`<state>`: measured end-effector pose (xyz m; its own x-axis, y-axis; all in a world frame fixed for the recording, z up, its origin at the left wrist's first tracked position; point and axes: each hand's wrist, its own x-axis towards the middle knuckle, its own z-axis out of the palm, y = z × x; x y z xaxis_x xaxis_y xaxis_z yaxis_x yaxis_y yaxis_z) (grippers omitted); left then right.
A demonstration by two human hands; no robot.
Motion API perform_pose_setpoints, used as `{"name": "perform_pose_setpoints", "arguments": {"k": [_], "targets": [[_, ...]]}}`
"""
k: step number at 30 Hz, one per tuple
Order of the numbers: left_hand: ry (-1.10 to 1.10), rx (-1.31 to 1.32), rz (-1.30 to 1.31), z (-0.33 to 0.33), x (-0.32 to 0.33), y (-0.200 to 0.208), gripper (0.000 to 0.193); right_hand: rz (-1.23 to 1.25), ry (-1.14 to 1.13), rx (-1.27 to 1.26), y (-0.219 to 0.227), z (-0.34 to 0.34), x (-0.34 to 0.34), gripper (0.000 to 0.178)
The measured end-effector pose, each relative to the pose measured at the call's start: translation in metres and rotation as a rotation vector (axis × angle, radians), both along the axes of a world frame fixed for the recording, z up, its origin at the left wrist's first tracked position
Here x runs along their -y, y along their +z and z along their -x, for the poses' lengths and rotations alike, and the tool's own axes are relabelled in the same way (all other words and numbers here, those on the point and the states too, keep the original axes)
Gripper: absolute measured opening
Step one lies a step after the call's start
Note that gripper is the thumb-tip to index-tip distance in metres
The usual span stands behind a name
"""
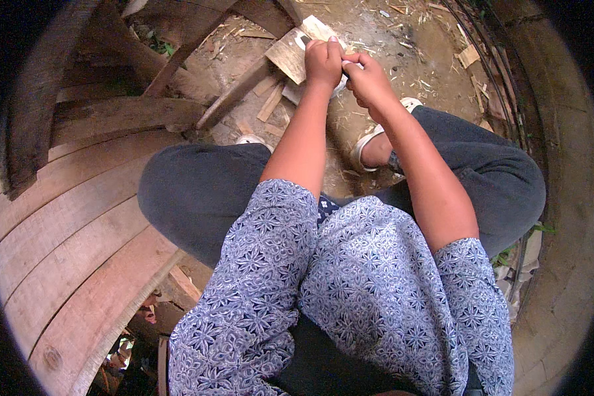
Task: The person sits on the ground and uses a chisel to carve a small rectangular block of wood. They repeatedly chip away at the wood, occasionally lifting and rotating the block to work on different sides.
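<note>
My two hands meet at arm's length, near the top middle of the view. My left hand (323, 63) is closed, its thumb up beside a small dark piece and a curved white piece. Close against it on the right, my right hand (371, 82) is also closed, fingers curled around something mostly hidden. A small pale bit shows between the two hands, too little to name. Just beyond and left of my left hand lies a flat light wooden board (288, 55), tilted, with a paler end at its far side.
Thin wood shavings (424, 84) litter the dirt floor. Wooden planks (92, 198) form a slatted surface at my left, and dark beams (171, 72) cross the far left. My bent knees and light clogs (362, 150) flank the work spot. Dark cables run along the right.
</note>
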<state>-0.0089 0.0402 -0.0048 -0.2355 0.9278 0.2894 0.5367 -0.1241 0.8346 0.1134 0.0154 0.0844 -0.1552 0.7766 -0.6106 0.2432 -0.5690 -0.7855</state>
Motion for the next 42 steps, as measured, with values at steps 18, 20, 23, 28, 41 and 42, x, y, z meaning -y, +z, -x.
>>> {"name": "perform_pose_setpoints", "arguments": {"k": [18,20,23,28,41,42], "targets": [[-0.008,-0.034,-0.047,-0.001,-0.003,-0.002,0.050,-0.041,-0.014,0.019,-0.010,-0.003,-0.003,0.025],[-0.016,0.015,-0.019,-0.005,0.001,0.001,0.051,-0.040,-0.015,0.046,-0.004,-0.004,0.001,0.025],[-0.023,-0.019,-0.033,-0.005,0.001,-0.002,0.051,-0.097,-0.003,0.080,-0.011,-0.001,0.002,0.026],[-0.019,0.054,0.035,0.025,-0.024,0.004,0.050,-0.151,0.000,0.054,-0.014,0.027,-0.019,0.023],[-0.026,-0.026,-0.033,-0.001,-0.008,-0.008,0.050,0.006,-0.003,-0.002,0.002,0.001,-0.005,0.024],[-0.020,-0.038,-0.060,0.002,-0.010,-0.007,0.050,0.016,0.002,-0.002,0.004,0.002,-0.006,0.025]]}}
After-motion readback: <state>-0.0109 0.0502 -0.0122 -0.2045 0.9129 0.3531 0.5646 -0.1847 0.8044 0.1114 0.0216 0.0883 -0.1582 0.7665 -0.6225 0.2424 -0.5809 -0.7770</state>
